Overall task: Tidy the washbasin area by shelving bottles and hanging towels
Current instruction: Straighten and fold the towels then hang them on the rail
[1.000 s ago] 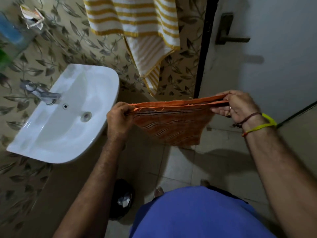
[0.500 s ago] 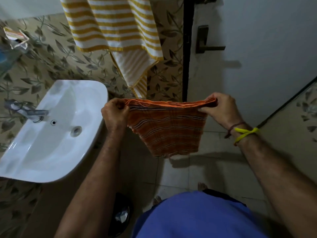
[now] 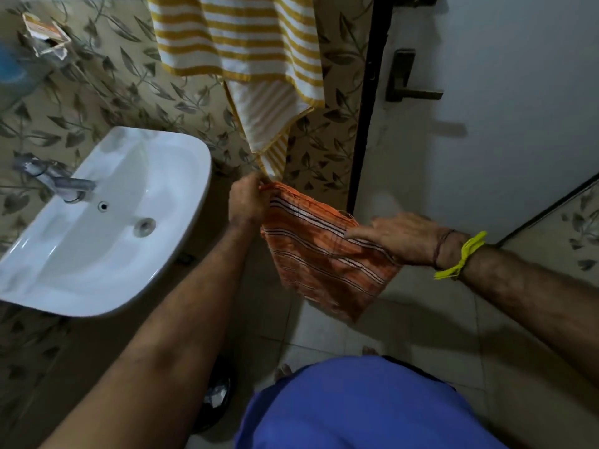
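A small orange towel with dark stripes [image 3: 327, 267] hangs in the air to the right of the white washbasin [image 3: 181, 176]. My left hand [image 3: 246, 202] pinches its upper left corner. My right hand [image 3: 398, 236] lies over the towel's right side with fingers stretched out along the cloth; I cannot tell whether the thumb grips it. A yellow and white striped towel [image 3: 240, 40] hangs on the wall above, its lower tip just above my left hand.
A tap [image 3: 58, 181] sits at the basin's left. A shelf with a crumpled packet [image 3: 45, 35] and a blue object [image 3: 9, 68] is at the upper left. A white door with a dark handle [image 3: 408, 82] stands on the right. A dark bin [image 3: 215, 400] is on the floor.
The orange towel was stretched level between both hands. Now my right hand has dropped and let go of the top edge, fingers flat on the cloth, and the towel hangs slanted from my left hand.
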